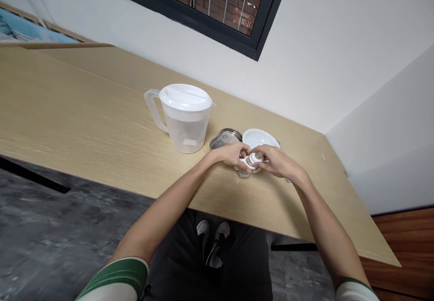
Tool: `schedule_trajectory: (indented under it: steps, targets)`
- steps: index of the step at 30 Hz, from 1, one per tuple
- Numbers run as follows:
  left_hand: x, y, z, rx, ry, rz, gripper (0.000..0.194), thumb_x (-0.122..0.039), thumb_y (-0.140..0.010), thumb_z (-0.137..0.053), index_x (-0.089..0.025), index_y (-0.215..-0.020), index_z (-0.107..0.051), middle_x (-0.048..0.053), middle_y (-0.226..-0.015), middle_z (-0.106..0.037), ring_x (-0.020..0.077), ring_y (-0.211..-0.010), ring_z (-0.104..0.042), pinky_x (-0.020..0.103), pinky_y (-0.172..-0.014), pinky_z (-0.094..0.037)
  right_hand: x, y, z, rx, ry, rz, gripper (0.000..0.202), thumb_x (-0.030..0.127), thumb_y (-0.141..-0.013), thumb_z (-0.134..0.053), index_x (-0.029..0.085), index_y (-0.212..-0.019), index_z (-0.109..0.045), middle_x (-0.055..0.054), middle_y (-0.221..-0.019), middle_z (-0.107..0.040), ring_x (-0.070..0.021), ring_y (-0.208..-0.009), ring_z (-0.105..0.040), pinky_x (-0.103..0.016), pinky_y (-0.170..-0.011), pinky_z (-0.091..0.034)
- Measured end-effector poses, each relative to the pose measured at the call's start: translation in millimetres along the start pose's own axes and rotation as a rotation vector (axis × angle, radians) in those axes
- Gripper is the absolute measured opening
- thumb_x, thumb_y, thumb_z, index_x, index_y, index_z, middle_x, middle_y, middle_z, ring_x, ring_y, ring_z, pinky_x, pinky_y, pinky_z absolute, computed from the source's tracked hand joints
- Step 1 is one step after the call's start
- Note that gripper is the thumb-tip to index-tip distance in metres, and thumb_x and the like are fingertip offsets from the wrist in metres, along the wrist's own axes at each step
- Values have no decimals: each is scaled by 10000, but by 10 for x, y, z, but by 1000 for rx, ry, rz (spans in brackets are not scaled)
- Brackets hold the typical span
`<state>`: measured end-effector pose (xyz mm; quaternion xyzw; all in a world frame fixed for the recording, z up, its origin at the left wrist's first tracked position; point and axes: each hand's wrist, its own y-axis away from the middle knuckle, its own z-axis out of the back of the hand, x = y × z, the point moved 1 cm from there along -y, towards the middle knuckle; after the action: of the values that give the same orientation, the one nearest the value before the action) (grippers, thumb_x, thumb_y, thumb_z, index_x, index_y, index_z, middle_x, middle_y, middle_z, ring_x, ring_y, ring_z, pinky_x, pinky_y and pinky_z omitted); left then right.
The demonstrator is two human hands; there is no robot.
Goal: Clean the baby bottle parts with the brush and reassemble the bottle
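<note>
Just above the table, both hands meet at a small white-and-clear piece (251, 160), too small to name. My left hand (234, 154) is closed, its thumb and fingers pinching the left side. From the other side, my right hand (275, 161) grips the rounded, cap-like white part (257, 157) with bent fingers. Below them sits a clear container (243, 174), partly hidden by the hands. Behind the left hand lies a shiny metal kidney dish (217, 144) with a small clear round item (226, 136) in it. A shallow white dish (259, 134) stands behind the right hand.
A translucent plastic jug (188, 129) with a white lid stands to the left of the hands, its handle pointing left. The wooden table (101, 120) runs along a white wall under a dark-framed window (237, 43). A thin pale strip (323, 155) lies at the right.
</note>
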<state>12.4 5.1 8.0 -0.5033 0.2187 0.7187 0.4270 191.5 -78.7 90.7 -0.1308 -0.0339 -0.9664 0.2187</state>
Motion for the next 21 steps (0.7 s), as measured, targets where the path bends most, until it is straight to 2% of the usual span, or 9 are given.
schedule_trajectory:
  steps: [3,8,12,16,21]
  targets:
    - [33,-16,-1,25,38,6,546,-400,-523,-932,-166,-888,-600,-35,-695,-600,129,-622,-531,249,-562,-329,-35,-35,24,48,-34,39,336,166,-853,-702,228,-1183,-706,-73,-1075,-749,-212,-923,-681,-345,-842,-503]
    - [55,-27,8,17,-2,-9,531,-411,-529,-925,-172,-869,-595,-54,-666,-564,122,-599,-496,254,-561,-320,-66,-90,37,100,-106,79,385,186,-823,-736,241,-1203,-699,-59,-1101,-745,-218,-971,-677,-347,-855,-507]
    - [22,-19,18,13,-59,4,545,-431,-550,-921,-169,-919,-617,-51,-683,-542,123,-609,-478,260,-559,-297,-29,-139,80,164,-30,70,419,195,-804,-754,241,-1218,-703,-60,-1079,-747,-240,-987,-665,-358,-864,-488]
    - [30,-28,19,36,-55,-15,522,-448,-568,-913,-177,-894,-609,-55,-675,-495,117,-595,-434,264,-554,-278,-3,-189,115,208,39,125,467,119,-777,-715,257,-1223,-721,-74,-1096,-728,-253,-1027,-650,-350,-866,-479]
    - [109,-66,4,47,26,-39,507,-405,-564,-911,-184,-881,-583,-33,-737,-562,130,-635,-493,262,-576,-321,-82,-231,148,244,34,196,441,180,-789,-741,277,-1219,-719,-60,-1179,-726,-260,-1085,-645,-389,-955,-465]
